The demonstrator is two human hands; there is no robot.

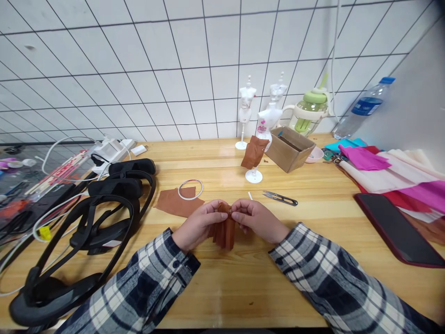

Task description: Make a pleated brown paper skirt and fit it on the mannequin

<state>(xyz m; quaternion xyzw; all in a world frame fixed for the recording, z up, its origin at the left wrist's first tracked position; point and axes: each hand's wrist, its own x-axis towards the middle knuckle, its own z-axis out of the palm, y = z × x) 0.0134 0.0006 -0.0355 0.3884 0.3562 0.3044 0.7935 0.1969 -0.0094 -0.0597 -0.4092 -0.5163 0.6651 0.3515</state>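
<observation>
A small gathered piece of brown cloth [224, 234] hangs between my two hands, just above the wooden table. My left hand [203, 222] pinches its upper edge from the left. From the right, my right hand [259, 220] pinches the same edge, its fingertips close to those of my left hand. Behind my left hand a flat brown cloth piece [174, 205] lies on the table, with a thin silvery ring [179, 190] resting on it. Thread snips [281, 198] and a small white stick [250, 195] lie beyond my right hand.
Three white mini mannequins stand at the back, the front one [269, 116] with brown cloth on it. Beside them are a cardboard box [290, 148] and a green-lidded jug [309, 111]. Black headsets [121, 185] and cables lie left; a phone [399, 229], coloured fabrics [368, 158] and a bottle [365, 109] right.
</observation>
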